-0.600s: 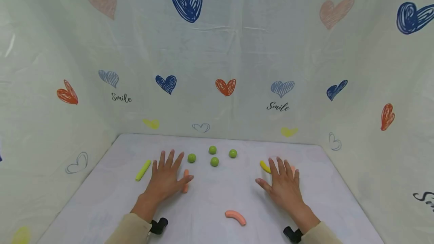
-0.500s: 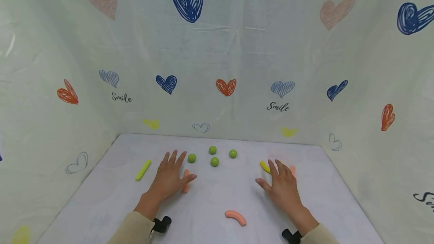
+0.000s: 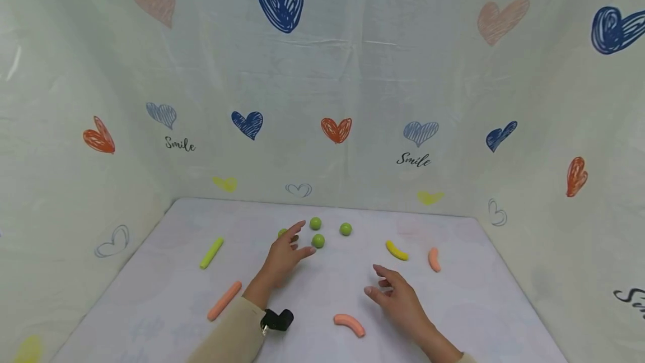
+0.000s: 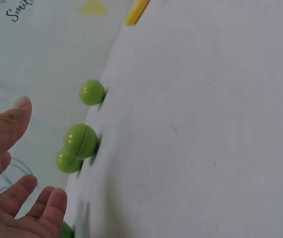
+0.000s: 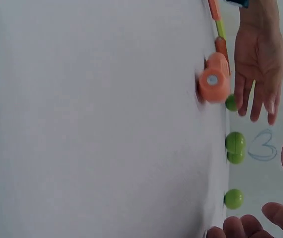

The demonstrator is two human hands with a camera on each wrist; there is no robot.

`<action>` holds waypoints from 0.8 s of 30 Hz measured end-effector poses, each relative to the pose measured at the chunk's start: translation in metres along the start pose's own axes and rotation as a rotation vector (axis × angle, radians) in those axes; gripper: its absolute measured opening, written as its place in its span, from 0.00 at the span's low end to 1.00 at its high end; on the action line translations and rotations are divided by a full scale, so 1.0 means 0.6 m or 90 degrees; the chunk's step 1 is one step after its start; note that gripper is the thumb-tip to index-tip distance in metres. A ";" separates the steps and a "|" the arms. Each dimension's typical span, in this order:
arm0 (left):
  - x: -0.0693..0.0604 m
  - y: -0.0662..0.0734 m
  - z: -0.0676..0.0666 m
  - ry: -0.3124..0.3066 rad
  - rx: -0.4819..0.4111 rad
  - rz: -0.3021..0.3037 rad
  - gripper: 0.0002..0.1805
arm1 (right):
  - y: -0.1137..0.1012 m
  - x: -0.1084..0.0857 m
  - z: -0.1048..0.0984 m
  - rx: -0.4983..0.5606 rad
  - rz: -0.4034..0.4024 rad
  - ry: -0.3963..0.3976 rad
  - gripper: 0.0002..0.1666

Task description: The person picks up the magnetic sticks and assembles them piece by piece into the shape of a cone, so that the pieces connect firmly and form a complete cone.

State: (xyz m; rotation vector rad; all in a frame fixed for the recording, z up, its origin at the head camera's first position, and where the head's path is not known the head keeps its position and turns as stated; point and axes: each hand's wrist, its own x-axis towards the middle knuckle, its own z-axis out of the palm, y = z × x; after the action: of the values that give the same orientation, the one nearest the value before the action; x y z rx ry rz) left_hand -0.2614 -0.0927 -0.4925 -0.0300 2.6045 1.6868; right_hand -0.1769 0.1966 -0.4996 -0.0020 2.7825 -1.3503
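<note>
My left hand (image 3: pixel 280 261) hovers beside several glossy green balls (image 3: pixel 318 241), fingers loosely bent and nothing held; its fingers partly cover one ball. In the left wrist view, the balls (image 4: pixel 80 141) lie beyond the spread thumb and fingers. My right hand (image 3: pixel 401 302) is over the table, loosely curved, thumb apart from the fingers, holding nothing. Nearest to it are a curved coral piece (image 3: pixel 350 324), a curved yellow piece (image 3: pixel 397 250) and another curved coral piece (image 3: pixel 434 260). In the right wrist view, the near coral piece (image 5: pixel 214 82) shows a silvery disc on its end.
On the left of the white table (image 3: pixel 166 273) lie a straight yellow-green stick (image 3: pixel 211 253) and a straight coral stick (image 3: pixel 224 301). Behind the table's back edge hangs a pale curtain (image 3: pixel 378 88) printed with hearts. A black wrist camera (image 3: pixel 278 320) sits on my left cuff.
My left hand has moved right toward the balls, uncovering a coral stick and hiding another. My right hand has drawn back toward me and left, exposing the yellow and far coral pieces; both hands' fingers have relaxed inward.
</note>
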 end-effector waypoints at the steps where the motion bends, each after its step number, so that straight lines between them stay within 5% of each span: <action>1: 0.004 0.000 0.007 0.001 -0.005 0.002 0.42 | 0.001 -0.004 0.005 0.008 0.000 -0.012 0.38; 13: 0.026 -0.009 0.050 0.029 -0.011 0.016 0.36 | -0.003 -0.051 0.038 0.035 -0.065 -0.146 0.34; 19: 0.030 -0.015 0.056 0.035 0.011 0.014 0.35 | -0.005 -0.060 0.051 -0.021 -0.131 -0.118 0.29; 24: 0.033 -0.019 0.058 0.022 0.020 0.025 0.34 | -0.005 -0.057 0.055 -0.046 -0.130 -0.106 0.24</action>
State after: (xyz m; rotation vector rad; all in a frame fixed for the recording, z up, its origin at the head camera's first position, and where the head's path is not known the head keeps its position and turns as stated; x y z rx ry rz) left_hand -0.2800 -0.0658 -0.5179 -0.0072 2.6738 1.6721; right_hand -0.1416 0.1698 -0.5162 -0.3921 2.7484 -1.2215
